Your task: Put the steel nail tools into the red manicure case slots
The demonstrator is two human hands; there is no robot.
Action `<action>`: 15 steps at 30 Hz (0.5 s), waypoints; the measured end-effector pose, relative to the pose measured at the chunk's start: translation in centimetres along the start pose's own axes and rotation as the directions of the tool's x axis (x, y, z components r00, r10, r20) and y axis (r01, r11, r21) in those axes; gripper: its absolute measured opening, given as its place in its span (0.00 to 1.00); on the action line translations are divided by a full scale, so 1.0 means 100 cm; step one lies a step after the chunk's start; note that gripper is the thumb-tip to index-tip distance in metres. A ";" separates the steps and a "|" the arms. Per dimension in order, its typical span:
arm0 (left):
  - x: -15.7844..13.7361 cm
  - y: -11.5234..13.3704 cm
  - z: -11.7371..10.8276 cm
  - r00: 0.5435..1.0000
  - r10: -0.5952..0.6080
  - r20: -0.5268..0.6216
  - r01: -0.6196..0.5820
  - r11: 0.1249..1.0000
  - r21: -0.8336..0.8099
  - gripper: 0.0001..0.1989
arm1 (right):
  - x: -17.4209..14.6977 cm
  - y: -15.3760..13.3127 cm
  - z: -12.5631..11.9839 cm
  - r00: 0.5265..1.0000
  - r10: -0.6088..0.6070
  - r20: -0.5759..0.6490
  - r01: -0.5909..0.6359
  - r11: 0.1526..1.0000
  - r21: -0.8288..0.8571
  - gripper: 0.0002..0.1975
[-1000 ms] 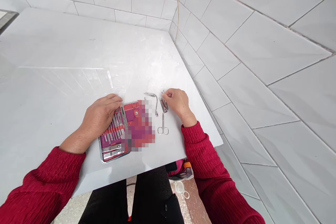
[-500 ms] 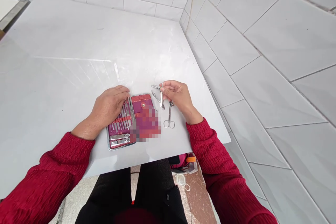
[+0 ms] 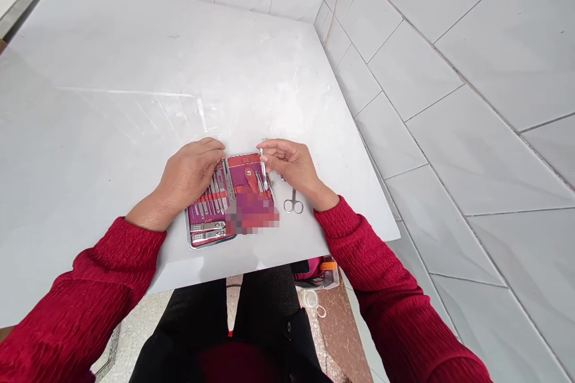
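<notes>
An open manicure case (image 3: 245, 160) with a red and purple lining lies on the table. Slim silver tools (image 3: 211, 198) are tucked under straps in its left half, with two nail clippers (image 3: 207, 232) below them. My left hand (image 3: 191, 176) is closed over the upper left edge of the case, hiding that corner. Pinched upright between thumb and fingers of my right hand (image 3: 287, 164) is a slim silver nail-care tool (image 3: 263, 175), over the case's right half; its exact kind is unclear. Small scissors (image 3: 293, 202) lie right of the case.
The white table (image 3: 135, 48) meets tiled walls (image 3: 449, 131) at the back and right. Below its front edge is a clear bin (image 3: 330, 280) with pink and orange things. Part of the case is blurred out.
My right hand has moved left with the silver tool, from beside the case to over its right half. My left hand stays on the case edge. The view has shifted slightly.
</notes>
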State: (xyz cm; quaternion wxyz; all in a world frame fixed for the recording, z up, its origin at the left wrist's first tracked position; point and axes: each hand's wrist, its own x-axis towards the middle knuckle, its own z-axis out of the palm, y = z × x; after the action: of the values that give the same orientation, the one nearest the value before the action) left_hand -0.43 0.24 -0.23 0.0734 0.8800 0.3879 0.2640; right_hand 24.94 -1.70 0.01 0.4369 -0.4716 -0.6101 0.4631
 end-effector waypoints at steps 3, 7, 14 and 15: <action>0.000 -0.002 0.001 1.000 0.006 -0.004 -0.006 1.000 0.004 0.19 | 0.001 0.002 0.000 1.000 0.001 0.007 -0.001 0.999 0.036 0.13; -0.001 -0.003 0.002 1.000 0.013 0.001 -0.013 1.000 0.025 0.19 | 0.002 0.005 -0.001 0.999 0.029 0.015 -0.029 0.999 0.015 0.12; -0.001 -0.003 0.002 1.000 0.017 0.005 -0.017 0.999 0.046 0.20 | -0.001 0.001 -0.002 0.998 -0.052 -0.018 0.048 0.980 -0.193 0.05; -0.001 -0.003 0.002 1.000 0.023 0.001 -0.023 0.999 0.044 0.20 | -0.001 0.001 -0.002 0.998 -0.057 -0.014 0.053 0.974 -0.221 0.05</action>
State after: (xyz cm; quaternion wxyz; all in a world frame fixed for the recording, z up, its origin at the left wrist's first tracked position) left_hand -0.57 0.44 -0.55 0.0512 0.8859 0.3833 0.2562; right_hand 25.16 -1.78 -0.04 0.4008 -0.5046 -0.6661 0.3755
